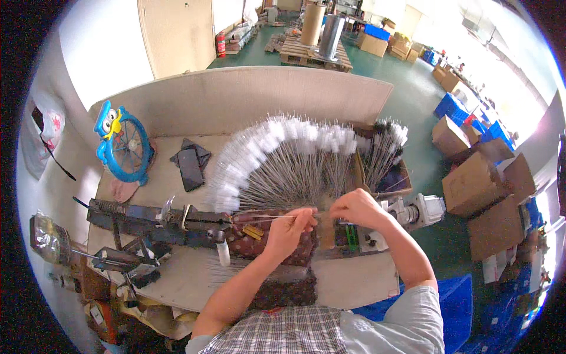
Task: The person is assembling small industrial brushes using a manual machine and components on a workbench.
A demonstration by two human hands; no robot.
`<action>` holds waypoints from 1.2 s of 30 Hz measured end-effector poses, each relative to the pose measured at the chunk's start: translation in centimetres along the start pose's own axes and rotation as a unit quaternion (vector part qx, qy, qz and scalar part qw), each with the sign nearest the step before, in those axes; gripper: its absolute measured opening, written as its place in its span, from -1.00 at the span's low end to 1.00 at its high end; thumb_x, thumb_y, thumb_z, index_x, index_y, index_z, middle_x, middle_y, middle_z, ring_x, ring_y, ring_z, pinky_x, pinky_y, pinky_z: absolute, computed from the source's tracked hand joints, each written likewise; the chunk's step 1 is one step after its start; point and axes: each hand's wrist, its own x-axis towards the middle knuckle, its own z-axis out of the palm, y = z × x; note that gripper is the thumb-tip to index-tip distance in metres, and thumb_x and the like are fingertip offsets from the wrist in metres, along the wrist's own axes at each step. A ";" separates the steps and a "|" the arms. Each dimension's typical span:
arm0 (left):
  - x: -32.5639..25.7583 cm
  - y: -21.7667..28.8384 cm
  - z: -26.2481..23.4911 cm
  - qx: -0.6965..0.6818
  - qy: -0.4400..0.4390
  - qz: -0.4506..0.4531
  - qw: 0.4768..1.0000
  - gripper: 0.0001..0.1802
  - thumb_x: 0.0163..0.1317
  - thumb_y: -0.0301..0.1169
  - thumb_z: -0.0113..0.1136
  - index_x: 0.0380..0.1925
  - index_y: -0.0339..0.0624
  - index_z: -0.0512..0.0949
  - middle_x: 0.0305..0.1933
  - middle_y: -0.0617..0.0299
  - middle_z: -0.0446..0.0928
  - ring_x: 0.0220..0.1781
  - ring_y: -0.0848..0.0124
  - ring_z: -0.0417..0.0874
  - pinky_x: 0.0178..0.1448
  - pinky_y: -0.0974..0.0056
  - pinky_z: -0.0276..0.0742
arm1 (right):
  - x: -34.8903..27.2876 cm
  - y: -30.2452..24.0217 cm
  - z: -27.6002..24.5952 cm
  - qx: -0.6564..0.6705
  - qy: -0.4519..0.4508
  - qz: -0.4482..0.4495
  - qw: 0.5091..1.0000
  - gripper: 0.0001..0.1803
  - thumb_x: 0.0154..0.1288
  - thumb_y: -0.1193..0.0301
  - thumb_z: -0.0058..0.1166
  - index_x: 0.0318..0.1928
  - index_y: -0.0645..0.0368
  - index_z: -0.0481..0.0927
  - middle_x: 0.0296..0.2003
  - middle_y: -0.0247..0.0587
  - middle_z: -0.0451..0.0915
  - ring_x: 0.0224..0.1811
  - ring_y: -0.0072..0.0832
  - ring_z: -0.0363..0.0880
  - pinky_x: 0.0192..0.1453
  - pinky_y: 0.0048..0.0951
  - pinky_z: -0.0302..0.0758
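Observation:
Over the middle of the bench, my left hand (289, 233) pinches thin metal wires (259, 217) that stretch left toward a dark bench fixture (194, 225). Just right of it, my right hand (356, 207) has its fingers curled together; whatever lies between them is too small to make out. Beyond both hands fans a large bundle of white-tipped wire brushes (289, 133), stems pointing toward me. A box of dark-tipped wire brushes (383, 147) stands at the right end of the fan. Beneath my left hand lies a brown patterned cloth (300, 253) with a small yellow piece (253, 232) on it.
A motor-like grey machine (424, 211) sits at the bench's right end. Green pieces (352, 236) lie near my right forearm. On the left are a blue cartoon-topped fan (127, 147), a dark phone (190, 168) and a white-bodied bottle (223, 252). A raised board (253, 97) borders the far side.

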 end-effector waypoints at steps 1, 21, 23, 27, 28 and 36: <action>-0.2 0.0 0.0 -0.001 0.001 0.002 1.000 -0.66 0.35 -0.26 -0.01 -0.18 -0.35 0.56 -0.36 0.26 0.59 -0.38 0.59 0.52 -0.27 0.47 0.46 | -0.2 0.2 -0.3 0.056 -0.041 -0.027 0.997 -0.74 0.03 0.20 0.12 -0.30 0.03 0.67 -0.42 -0.11 0.61 -0.35 -0.18 0.59 -0.20 -0.28 0.50; -8.7 -1.1 -5.1 -0.038 0.227 -0.121 0.966 -0.67 0.29 -0.18 0.05 -0.18 -0.23 0.56 -0.45 0.29 0.53 -0.46 0.57 0.48 -0.33 0.42 0.44 | 5.9 -9.0 6.5 0.179 0.110 -0.268 0.940 -0.89 0.00 0.31 0.17 -0.48 0.03 0.67 -0.51 -0.36 0.60 -0.33 -0.34 0.51 -0.20 -0.35 0.48; -9.7 -2.5 -7.3 -0.093 0.252 -0.206 0.941 -0.60 0.30 -0.07 0.00 -0.23 -0.20 0.56 -0.47 0.28 0.52 -0.49 0.53 0.45 -0.35 0.41 0.41 | 7.2 -10.4 8.3 0.176 0.149 -0.279 0.932 -0.87 0.01 0.31 0.17 -0.46 0.07 0.66 -0.48 -0.34 0.62 -0.35 -0.35 0.51 -0.24 -0.36 0.46; -11.6 -3.1 -12.6 -0.463 0.238 -0.222 0.824 -0.46 0.31 0.08 -0.15 -0.30 -0.16 0.58 -0.52 0.27 0.49 -0.51 0.39 0.46 -0.38 0.25 0.42 | 8.5 -12.8 9.9 0.133 0.181 -0.241 0.944 -0.88 -0.03 0.32 0.18 -0.48 0.08 0.64 -0.48 -0.34 0.61 -0.33 -0.34 0.52 -0.23 -0.35 0.47; -11.8 -2.3 -13.6 -0.490 0.237 -0.170 0.821 -0.44 0.30 0.10 -0.17 -0.32 -0.16 0.58 -0.52 0.26 0.49 -0.52 0.38 0.45 -0.39 0.22 0.42 | 8.8 -13.1 10.0 0.114 0.173 -0.226 0.952 -0.88 -0.04 0.32 0.18 -0.49 0.08 0.64 -0.49 -0.34 0.60 -0.33 -0.34 0.52 -0.23 -0.34 0.47; -9.5 0.0 -11.0 0.244 0.211 -0.153 0.934 -0.48 0.10 0.08 0.15 -0.59 -0.21 0.63 -0.64 0.20 0.56 -0.47 0.42 0.61 -0.39 0.32 0.47 | 8.7 -14.4 9.1 0.065 0.151 -0.189 0.968 -0.88 -0.08 0.33 0.21 -0.49 0.05 0.64 -0.50 -0.35 0.59 -0.33 -0.35 0.52 -0.24 -0.34 0.48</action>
